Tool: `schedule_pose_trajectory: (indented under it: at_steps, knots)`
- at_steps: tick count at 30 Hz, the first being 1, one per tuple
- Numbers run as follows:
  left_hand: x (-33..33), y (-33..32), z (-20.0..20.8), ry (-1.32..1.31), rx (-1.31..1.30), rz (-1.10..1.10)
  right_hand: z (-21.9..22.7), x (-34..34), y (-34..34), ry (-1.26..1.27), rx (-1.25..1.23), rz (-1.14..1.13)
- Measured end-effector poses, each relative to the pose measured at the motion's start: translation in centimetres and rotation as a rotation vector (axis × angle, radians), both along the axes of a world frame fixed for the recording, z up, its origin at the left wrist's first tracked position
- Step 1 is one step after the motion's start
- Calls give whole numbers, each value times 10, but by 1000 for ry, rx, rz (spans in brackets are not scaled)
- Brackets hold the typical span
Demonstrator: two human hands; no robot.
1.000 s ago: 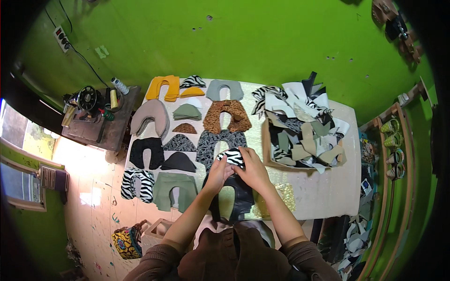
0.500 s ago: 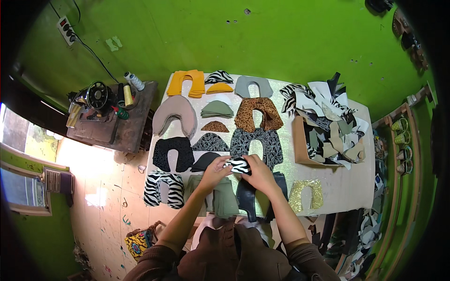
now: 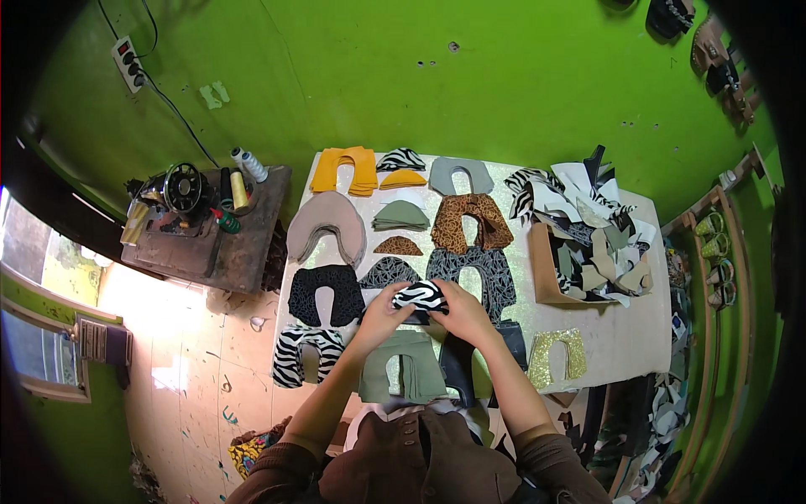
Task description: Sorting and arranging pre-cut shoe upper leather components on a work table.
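Between both hands, above the front middle of the table, is a small stack of zebra-print half-moon fabric pieces (image 3: pixel 420 294), bowed slightly. My left hand (image 3: pixel 382 315) pinches its left end and my right hand (image 3: pixel 464 312) its right end. Below them lie olive U-shaped pieces (image 3: pixel 376 374) and dark, smooth U-shaped pieces (image 3: pixel 455 357). Left of my left hand are black textured U-shaped pieces (image 3: pixel 302 296) and zebra-print U-shaped pieces (image 3: pixel 288 357). Just beyond the hands sit grey-and-black patterned half-moons (image 3: pixel 390 270) and matching U-shaped pieces (image 3: pixel 499 281). My hands partly cover what lies beneath.
Farther back lie yellow (image 3: pixel 323 172), beige (image 3: pixel 302 231), leopard-print (image 3: pixel 495 227) and grey U-shaped pieces (image 3: pixel 449 172). A cardboard box (image 3: pixel 544 265) overflowing with scraps stands right, behind gold glitter pieces (image 3: pixel 544 357). A sewing machine (image 3: pixel 180 189) stands on a separate table at left.
The zebra-print stack has turned to show more of its face and looks wider, with my hands slightly farther apart. The view has shifted, so the table sits a little lower.
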State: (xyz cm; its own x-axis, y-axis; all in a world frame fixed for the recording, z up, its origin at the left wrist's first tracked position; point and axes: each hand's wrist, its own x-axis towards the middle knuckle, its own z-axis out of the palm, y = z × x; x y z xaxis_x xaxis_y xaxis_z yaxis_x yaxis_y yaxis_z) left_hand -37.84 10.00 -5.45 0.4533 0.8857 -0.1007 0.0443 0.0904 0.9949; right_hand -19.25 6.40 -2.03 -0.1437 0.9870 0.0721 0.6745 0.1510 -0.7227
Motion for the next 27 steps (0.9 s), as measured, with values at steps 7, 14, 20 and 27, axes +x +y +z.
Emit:
schedule_pose_trajectory:
  at_steps: [7,14,20,27]
  knots:
    - [8,32,27,543,736,-51,7,4,34,12,-28,-20]
    - [19,109,31,426,600,23,8,20,109,169,140,3]
    - [34,210,25,637,898,13,7,24,198,-65,215,-136]
    - [47,300,4,800,897,-30,-20,27,292,-293,210,-149]
